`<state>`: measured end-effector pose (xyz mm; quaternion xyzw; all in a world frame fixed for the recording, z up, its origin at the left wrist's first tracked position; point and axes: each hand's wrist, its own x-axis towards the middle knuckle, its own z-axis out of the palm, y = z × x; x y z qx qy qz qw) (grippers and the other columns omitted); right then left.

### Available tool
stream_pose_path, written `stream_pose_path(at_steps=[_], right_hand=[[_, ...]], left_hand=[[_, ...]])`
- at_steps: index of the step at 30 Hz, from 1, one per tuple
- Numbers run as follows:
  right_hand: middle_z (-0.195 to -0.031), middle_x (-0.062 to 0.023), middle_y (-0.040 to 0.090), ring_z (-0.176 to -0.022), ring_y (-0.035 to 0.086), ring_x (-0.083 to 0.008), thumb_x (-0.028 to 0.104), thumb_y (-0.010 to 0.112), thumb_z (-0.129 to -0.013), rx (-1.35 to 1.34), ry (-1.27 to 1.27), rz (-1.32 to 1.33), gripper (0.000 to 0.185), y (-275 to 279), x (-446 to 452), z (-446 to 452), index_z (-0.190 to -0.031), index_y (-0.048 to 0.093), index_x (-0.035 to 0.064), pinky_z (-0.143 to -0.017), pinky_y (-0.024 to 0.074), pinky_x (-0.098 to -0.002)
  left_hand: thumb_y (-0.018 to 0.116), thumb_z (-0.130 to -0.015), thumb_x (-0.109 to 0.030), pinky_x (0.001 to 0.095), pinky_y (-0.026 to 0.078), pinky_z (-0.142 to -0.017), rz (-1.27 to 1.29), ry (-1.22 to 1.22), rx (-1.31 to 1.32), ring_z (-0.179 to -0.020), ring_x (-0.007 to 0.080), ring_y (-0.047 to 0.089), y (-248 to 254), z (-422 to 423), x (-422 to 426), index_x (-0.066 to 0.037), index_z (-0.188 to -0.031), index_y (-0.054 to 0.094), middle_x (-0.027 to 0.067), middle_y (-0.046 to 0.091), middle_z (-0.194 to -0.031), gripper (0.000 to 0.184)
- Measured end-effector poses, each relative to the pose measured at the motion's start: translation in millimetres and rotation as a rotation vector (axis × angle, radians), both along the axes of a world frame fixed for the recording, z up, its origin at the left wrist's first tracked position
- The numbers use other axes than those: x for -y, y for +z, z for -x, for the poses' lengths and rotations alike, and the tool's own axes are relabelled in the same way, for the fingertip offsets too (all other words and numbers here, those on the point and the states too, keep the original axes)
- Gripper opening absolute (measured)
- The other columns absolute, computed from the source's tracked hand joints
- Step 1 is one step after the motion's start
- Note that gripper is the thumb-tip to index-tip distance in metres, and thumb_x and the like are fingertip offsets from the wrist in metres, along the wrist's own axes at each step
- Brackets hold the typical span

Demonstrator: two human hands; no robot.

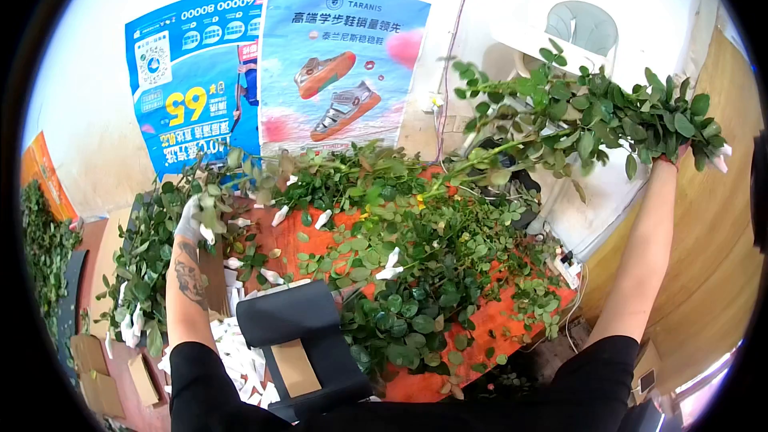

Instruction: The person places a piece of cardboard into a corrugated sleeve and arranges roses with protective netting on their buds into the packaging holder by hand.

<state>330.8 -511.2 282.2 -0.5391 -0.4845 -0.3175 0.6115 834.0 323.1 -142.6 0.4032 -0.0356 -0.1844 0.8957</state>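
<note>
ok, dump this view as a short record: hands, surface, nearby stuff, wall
left hand: among leafy stems at the left; grip hidden by leaves
right hand: holding a raised leafy bunch
surface: orange-red covering, strewn with cut greenery
nearby: black object with brown patch, beside white pieces
wall: blue poster, shoe poster

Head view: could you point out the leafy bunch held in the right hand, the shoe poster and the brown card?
Leafy bunch (612, 112): head view, on leaves near its middle.
Shoe poster (328, 74): head view, on the upper printed shoe.
Brown card (296, 368): head view, on its flat middle.
</note>
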Motion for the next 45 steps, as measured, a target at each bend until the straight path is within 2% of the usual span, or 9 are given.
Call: stream_pose_path(at_steps=[3,6,8,11,13,14,21,31,45], right_hand=[[-0.132,-0.0133,0.049,-0.119,0.048,-0.0283,0.026,0.040,-0.094,0.124,-0.946,-0.493,0.044,11,10,4,-0.133,0.043,0.0067,-0.104,0.0348,-0.0415],[-0.120,-0.0107,0.059,-0.106,0.056,-0.0257,0.024,0.043,-0.094,0.405,-2.392,0.480,0.035,37,100,8,-0.119,0.055,0.0013,-0.096,0.0412,-0.0338],[-0.119,-0.0091,0.060,-0.105,0.056,-0.0233,0.021,0.045,-0.094,0.131,-1.779,0.009,0.034,31,-18,-27,-0.119,0.056,0.0006,-0.092,0.0429,-0.0319],[-0.120,-0.0083,0.057,-0.108,0.054,-0.0191,0.023,0.048,-0.095,0.420,-1.492,0.305,0.037,-10,-129,-88,-0.123,0.053,0.0001,-0.090,0.0439,-0.0300],[-0.120,-0.0094,0.058,-0.106,0.055,-0.0193,0.019,0.049,-0.094,-0.101,-1.267,0.292,0.037,-69,-206,-102,-0.126,0.051,0.0009,-0.088,0.0459,-0.0333],[-0.120,-0.0098,0.058,-0.105,0.055,-0.0194,0.018,0.049,-0.094,-0.285,-1.190,0.287,0.037,-99,-245,-106,-0.127,0.050,0.0012,-0.087,0.0465,-0.0344],[-0.102,-0.0089,0.061,-0.095,0.059,-0.0248,0.010,0.068,-0.065,0.056,-1.012,1.691,0.053,-270,-468,-98,-0.115,0.053,0.0069,-0.093,0.0444,-0.0378],[-0.101,-0.0060,0.061,-0.096,0.060,-0.0218,0.021,0.066,-0.070,-0.240,-0.630,1.996,0.055,-334,-545,-112,-0.121,0.051,0.0075,-0.084,0.0460,-0.0342],[-0.114,-0.0198,0.058,-0.104,0.058,-0.0327,0.022,0.058,-0.074,-0.674,0.017,1.825,0.049,-466,-533,-175,-0.118,0.052,0.0008,-0.090,0.0453,-0.0402]], left_hand=[[0.046,-0.091,-0.025,0.0397,0.052,-0.071,-0.243,0.048,0.097,-0.079,0.0263,0.062,14,20,39,-0.008,-0.101,0.061,0.0059,0.065,-0.090,0.025],[0.047,-0.089,-0.026,0.0370,0.050,-0.077,-1.501,0.117,0.787,-0.091,0.0346,0.062,2,15,64,-0.012,-0.108,0.063,0.0193,0.064,-0.103,0.029],[0.049,-0.088,-0.026,0.0391,0.049,-0.078,-1.913,-0.041,0.830,-0.086,0.0291,0.063,59,60,86,-0.006,-0.112,0.061,0.0111,0.067,-0.099,0.034],[0.063,-0.076,-0.045,0.0397,0.049,-0.077,-1.947,-0.244,0.972,-0.087,0.0323,0.062,103,79,75,-0.005,-0.111,0.060,0.0172,0.067,-0.096,0.054],[0.075,-0.066,-0.039,0.0412,0.050,-0.074,-2.010,0.580,1.111,-0.082,0.0306,0.063,56,23,48,-0.012,-0.121,0.056,0.0168,0.067,-0.096,0.064],[0.071,-0.076,-0.036,0.0361,0.050,-0.072,-1.627,0.221,1.012,-0.079,0.0248,0.063,83,36,33,-0.006,-0.117,0.058,0.0133,0.066,-0.095,0.053],[0.062,-0.086,-0.024,0.0290,0.049,-0.081,-0.883,0.243,0.909,-0.092,0.0151,0.059,140,290,0,-0.011,-0.121,0.059,0.0104,0.064,-0.111,0.037],[0.054,-0.082,-0.009,0.0280,0.044,-0.073,-0.923,0.057,0.814,-0.079,0.0164,0.056,70,380,-36,0.005,-0.093,0.061,0.0098,0.060,-0.089,0.019],[0.061,-0.088,-0.034,0.0205,0.042,-0.061,-0.745,-0.068,0.213,-0.068,0.0046,0.048,-47,378,2,-0.001,-0.122,0.052,0.0010,0.058,-0.085,0.048]])
